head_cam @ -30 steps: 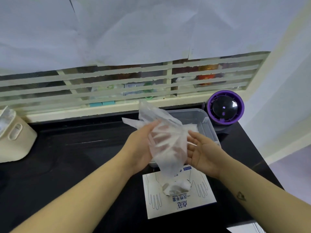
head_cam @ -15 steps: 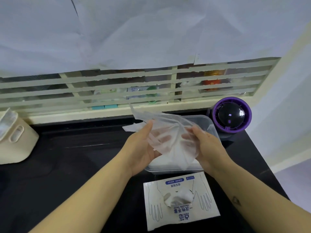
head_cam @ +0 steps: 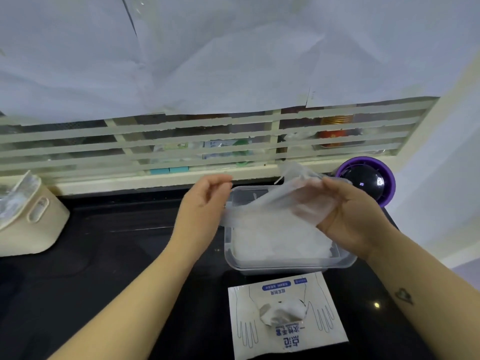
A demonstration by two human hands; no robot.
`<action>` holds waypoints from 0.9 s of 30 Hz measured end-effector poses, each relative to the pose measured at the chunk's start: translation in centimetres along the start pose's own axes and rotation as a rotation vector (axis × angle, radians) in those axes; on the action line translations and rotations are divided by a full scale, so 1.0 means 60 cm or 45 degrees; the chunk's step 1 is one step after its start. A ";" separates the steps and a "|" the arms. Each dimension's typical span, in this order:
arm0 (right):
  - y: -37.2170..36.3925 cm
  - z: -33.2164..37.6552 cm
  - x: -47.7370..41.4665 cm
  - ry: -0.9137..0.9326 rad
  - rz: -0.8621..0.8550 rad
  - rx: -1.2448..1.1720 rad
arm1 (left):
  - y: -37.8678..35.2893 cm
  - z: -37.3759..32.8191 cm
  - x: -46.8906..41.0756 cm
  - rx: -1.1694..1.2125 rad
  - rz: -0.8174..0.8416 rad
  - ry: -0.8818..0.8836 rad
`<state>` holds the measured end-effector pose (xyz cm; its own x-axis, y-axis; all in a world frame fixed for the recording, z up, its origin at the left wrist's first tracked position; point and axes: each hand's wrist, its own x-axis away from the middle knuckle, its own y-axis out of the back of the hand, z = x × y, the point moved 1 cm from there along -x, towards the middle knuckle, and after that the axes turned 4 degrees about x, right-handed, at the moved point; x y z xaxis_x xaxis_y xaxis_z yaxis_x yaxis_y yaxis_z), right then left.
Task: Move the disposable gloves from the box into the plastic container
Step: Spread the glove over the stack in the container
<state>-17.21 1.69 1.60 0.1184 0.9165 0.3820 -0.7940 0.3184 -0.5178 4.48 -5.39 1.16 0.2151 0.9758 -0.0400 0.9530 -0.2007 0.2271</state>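
Clear glove (head_cam: 270, 207), right hand (head_cam: 357, 220) gripping it

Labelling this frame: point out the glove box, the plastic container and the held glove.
glove box (head_cam: 285, 342), head view, printed top.
plastic container (head_cam: 285, 266), head view, near wall.
held glove (head_cam: 270, 201), head view, stretched middle.

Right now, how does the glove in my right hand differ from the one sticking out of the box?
The held glove is spread out above the plastic container, gripped by your right hand; the box glove is bunched, untouched, poking from the box. Both are thin translucent plastic.
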 end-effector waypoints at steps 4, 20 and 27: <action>-0.017 0.024 0.012 -0.062 0.212 0.179 | -0.022 -0.034 -0.020 -0.642 0.435 -0.326; 0.037 0.030 -0.012 0.193 -0.363 1.433 | -0.060 -0.060 -0.112 -0.836 0.635 -0.272; 0.095 -0.036 -0.086 0.489 -0.450 1.973 | -0.014 0.006 -0.156 -0.899 0.270 0.132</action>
<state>-21.06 -0.72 -4.99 0.3585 0.9334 -0.0171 -0.4732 0.1975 0.8586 1.76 -14.37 0.99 0.3247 0.9324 0.1586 0.5217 -0.3164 0.7923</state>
